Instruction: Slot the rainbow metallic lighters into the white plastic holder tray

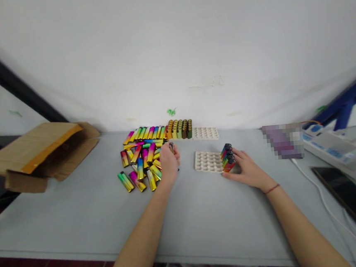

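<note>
Rainbow lighter (171, 147) sits pinched in left hand (169, 162) grip.

Grey desk (79, 217), heap of rainbow lighters (141, 161), open cardboard box (43, 155) at left, two white trays (208, 161), power strip (338, 150), white cable (324, 204), dark phone (348, 195) at right

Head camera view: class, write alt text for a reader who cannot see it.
A person's left hand picks from a pile of rainbow lighters on a grey table, while the right hand steadies a few upright lighters in a white tray. An open cardboard box lies at left.
</note>
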The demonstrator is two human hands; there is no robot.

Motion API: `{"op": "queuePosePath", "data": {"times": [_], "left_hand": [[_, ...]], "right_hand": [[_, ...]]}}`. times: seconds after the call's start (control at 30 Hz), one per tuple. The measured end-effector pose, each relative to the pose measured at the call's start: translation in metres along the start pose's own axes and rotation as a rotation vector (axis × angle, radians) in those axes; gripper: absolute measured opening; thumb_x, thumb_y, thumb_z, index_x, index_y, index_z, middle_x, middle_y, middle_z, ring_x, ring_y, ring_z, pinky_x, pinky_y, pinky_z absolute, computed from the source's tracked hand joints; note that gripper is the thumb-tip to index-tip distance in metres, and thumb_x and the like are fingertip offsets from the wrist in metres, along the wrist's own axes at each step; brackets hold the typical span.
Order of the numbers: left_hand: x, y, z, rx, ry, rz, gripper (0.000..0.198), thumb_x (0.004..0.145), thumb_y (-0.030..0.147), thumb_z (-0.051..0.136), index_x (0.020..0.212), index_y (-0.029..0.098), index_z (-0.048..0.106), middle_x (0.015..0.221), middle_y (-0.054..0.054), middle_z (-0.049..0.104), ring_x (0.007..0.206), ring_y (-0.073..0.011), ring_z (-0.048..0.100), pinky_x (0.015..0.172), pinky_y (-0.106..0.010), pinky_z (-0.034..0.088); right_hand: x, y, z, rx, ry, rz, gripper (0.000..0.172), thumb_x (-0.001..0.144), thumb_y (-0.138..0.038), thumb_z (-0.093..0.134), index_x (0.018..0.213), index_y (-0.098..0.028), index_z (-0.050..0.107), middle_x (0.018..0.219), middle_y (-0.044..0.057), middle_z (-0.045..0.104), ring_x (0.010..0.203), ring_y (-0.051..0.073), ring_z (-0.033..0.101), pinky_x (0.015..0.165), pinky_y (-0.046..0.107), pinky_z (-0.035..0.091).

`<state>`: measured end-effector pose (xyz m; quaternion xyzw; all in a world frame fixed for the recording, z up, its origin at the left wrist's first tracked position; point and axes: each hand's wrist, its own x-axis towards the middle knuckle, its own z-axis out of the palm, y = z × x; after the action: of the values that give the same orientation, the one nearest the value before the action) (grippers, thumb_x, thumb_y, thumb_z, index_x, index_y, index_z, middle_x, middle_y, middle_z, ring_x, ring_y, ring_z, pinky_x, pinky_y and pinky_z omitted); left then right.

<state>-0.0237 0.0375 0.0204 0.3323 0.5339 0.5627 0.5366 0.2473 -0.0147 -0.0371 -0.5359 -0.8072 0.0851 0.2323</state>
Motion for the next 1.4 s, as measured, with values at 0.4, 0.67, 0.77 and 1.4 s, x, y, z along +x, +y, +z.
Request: {"op": "queuePosePath", "data": {"times": [0.4,0.67,0.77,1.4], "left_hand": [[-0.005,0.002,0.004,-0.138,-0.008,-0.064,0.05,0.086,0.063,0.034,0.057,0.022,0.038,0.041,0.009,0.022,0.032,-0.0058,0.015,0.033,-0.017,0.014],[-0.003,0.005,0.004,-0.155,0.031,-0.089,0.038,0.086,0.049,0.036,0.058,0.023,0.037,0.041,0.009,0.022,0.031,-0.0065,0.015,0.032,-0.017,0.014],[-0.004,0.007,0.005,-0.158,0.061,-0.086,0.034,0.086,0.043,0.033,0.059,0.023,0.037,0.041,0.009,0.022,0.031,-0.0069,0.015,0.032,-0.017,0.013],[-0.011,-0.027,0.012,0.371,-0.284,0.554,0.022,0.096,0.041,0.041,0.098,0.021,0.05,0.078,0.0,0.056,0.071,-0.014,0.057,0.07,-0.029,0.048]], "right_hand": [[0.001,0.0,0.0,-0.004,-0.002,0.003,0.066,0.08,-0.059,0.065,0.131,-0.019,0.057,0.141,0.018,0.053,0.13,0.037,0.049,0.111,0.06,0.033],[0.0,0.002,0.001,0.001,0.004,-0.003,0.067,0.08,-0.06,0.065,0.133,-0.02,0.056,0.14,0.018,0.054,0.13,0.038,0.049,0.111,0.061,0.033],[0.0,0.001,0.0,-0.003,-0.005,-0.002,0.068,0.08,-0.061,0.065,0.133,-0.019,0.056,0.14,0.018,0.054,0.131,0.039,0.048,0.111,0.061,0.033],[0.004,-0.003,0.001,0.093,0.027,-0.017,0.07,0.079,-0.056,0.068,0.132,-0.012,0.056,0.14,0.021,0.05,0.133,0.036,0.046,0.113,0.053,0.038]]}}
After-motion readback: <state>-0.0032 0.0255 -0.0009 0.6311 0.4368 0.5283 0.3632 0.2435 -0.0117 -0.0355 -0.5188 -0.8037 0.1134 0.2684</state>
